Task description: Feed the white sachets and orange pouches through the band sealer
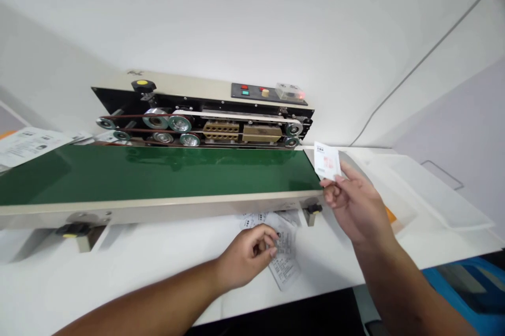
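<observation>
My right hand (355, 202) holds a small white packet (327, 160) with black and reddish print between thumb and fingers. The packet is raised at the right end of the green conveyor belt (158, 173). Lower down, my left hand (250, 253) is loosely curled, with a gap between thumb and forefinger and nothing visible in it. Beside and beneath its fingertips, several printed clear-and-white packets (286, 244) lie in a loose pile on the white table (158, 273). Whether the left fingers touch them I cannot tell.
Behind the belt stands a band sealing machine (197, 115) with rollers and a lit red display. Printed sheets or packets (35, 144) rest at the belt's left end. A translucent plastic bin (434, 189) is at the right. Black knobs (314, 209) stick out below the belt's front edge.
</observation>
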Action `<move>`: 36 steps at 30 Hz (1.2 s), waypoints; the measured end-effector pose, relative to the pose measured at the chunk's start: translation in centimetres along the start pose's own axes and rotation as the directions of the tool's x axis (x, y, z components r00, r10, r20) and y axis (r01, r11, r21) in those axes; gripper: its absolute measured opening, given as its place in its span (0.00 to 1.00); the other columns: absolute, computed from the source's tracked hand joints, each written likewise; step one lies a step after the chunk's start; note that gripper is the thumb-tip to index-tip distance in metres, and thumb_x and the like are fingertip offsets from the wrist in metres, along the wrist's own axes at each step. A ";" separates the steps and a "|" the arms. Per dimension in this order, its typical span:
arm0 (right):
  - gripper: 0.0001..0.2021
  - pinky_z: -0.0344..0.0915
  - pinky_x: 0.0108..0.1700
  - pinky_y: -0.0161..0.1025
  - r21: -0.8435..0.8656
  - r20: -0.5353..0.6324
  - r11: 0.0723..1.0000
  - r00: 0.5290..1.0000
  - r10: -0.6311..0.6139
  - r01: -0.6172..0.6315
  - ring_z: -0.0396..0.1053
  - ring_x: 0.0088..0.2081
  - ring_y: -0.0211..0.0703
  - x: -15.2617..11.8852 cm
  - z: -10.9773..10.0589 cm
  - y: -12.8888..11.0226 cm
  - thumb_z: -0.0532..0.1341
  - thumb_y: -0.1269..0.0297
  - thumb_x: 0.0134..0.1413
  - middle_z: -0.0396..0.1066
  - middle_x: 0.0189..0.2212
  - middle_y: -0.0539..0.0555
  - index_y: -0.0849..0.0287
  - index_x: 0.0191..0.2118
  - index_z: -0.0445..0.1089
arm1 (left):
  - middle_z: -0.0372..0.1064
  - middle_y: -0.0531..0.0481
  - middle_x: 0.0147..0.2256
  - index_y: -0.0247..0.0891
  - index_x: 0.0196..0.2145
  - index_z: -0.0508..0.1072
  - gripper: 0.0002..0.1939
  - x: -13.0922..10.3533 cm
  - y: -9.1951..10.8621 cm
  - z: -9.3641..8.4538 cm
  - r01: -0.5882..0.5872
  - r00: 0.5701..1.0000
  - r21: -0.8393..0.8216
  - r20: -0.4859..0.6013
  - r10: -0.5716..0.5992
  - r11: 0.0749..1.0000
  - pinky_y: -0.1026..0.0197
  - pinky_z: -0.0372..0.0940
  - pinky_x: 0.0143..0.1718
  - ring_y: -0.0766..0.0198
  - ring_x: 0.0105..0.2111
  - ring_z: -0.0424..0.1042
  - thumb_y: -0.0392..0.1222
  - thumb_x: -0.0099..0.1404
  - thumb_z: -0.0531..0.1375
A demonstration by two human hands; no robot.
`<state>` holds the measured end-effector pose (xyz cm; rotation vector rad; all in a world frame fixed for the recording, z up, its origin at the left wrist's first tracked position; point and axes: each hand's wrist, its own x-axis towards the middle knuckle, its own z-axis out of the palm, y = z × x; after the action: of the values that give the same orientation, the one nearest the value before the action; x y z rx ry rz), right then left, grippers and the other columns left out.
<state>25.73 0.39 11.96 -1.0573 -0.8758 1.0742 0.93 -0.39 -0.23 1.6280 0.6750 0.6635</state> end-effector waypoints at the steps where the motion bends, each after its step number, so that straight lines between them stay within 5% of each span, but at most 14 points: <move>1: 0.22 0.65 0.21 0.31 0.011 -0.005 1.000 1.000 0.007 -0.007 0.68 0.22 0.35 0.8 0.0 -0.4 0.66 0.65 0.54 0.77 0.31 0.52 0.56 0.56 0.68 | 0.71 0.48 0.34 0.36 0.45 0.70 0.10 0.0 0.0 0.0 -0.002 1.000 0.002 0.000 0.002 1.000 0.63 0.61 0.29 0.65 0.28 0.66 0.43 0.70 0.59; 7: 0.13 0.73 0.25 0.30 0.014 -0.015 0.997 0.997 0.078 -0.078 0.72 0.25 0.35 4.5 0.3 -0.6 0.67 0.71 0.52 0.79 0.38 0.57 0.59 0.44 0.71 | 0.71 0.49 0.33 0.36 0.44 0.71 0.09 0.0 0.0 0.0 -0.011 1.000 0.006 -0.015 0.011 1.000 0.64 0.60 0.28 0.67 0.27 0.64 0.42 0.68 0.60; 13: 0.15 0.75 0.26 0.30 0.010 0.025 0.990 0.990 0.142 -0.142 0.73 0.24 0.35 6.7 0.9 -0.4 0.64 0.75 0.54 0.78 0.34 0.57 0.61 0.48 0.70 | 0.70 0.50 0.32 0.36 0.42 0.72 0.08 0.0 -0.1 0.1 -0.009 1.000 0.005 -0.021 0.009 1.000 0.65 0.59 0.28 0.67 0.26 0.64 0.43 0.68 0.61; 20: 0.17 0.77 0.26 0.31 0.046 -0.114 0.999 0.993 0.004 0.002 0.74 0.24 0.37 7.2 -0.1 0.3 0.66 0.75 0.52 0.77 0.32 0.55 0.57 0.47 0.68 | 0.71 0.49 0.32 0.36 0.42 0.73 0.08 0.0 -0.1 0.1 -0.020 0.999 0.014 -0.036 0.020 1.000 0.65 0.60 0.28 0.67 0.26 0.64 0.43 0.68 0.60; 25: 0.18 0.77 0.28 0.31 0.056 -0.181 0.998 0.982 0.046 -0.036 0.76 0.26 0.39 7.3 0.0 0.1 0.65 0.77 0.51 0.77 0.30 0.55 0.57 0.47 0.66 | 0.69 0.51 0.31 0.36 0.41 0.73 0.07 -0.1 -0.1 0.1 -0.020 0.999 0.032 -0.042 0.021 0.999 0.65 0.59 0.27 0.67 0.26 0.63 0.41 0.67 0.60; 32: 0.16 0.79 0.31 0.33 0.015 -0.038 0.990 0.989 0.140 -0.140 0.78 0.29 0.40 8.7 0.9 -0.1 0.66 0.77 0.52 0.78 0.31 0.58 0.62 0.48 0.69 | 0.71 0.50 0.31 0.36 0.40 0.74 0.07 0.0 -0.1 0.0 -0.018 0.999 0.051 -0.045 0.021 0.999 0.65 0.60 0.28 0.66 0.26 0.64 0.42 0.68 0.60; 36: 0.15 0.78 0.30 0.31 0.035 -0.060 0.993 0.992 0.110 -0.109 0.77 0.27 0.39 8.8 0.9 0.1 0.66 0.77 0.52 0.78 0.30 0.57 0.63 0.47 0.70 | 0.70 0.50 0.30 0.36 0.39 0.74 0.07 0.0 0.0 0.0 -0.015 0.999 0.045 -0.050 0.018 0.999 0.65 0.60 0.28 0.66 0.27 0.64 0.42 0.68 0.60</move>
<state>27.18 9.06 12.63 -1.1167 -0.7565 1.1373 0.95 -0.44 -0.24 1.6638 0.7184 0.7084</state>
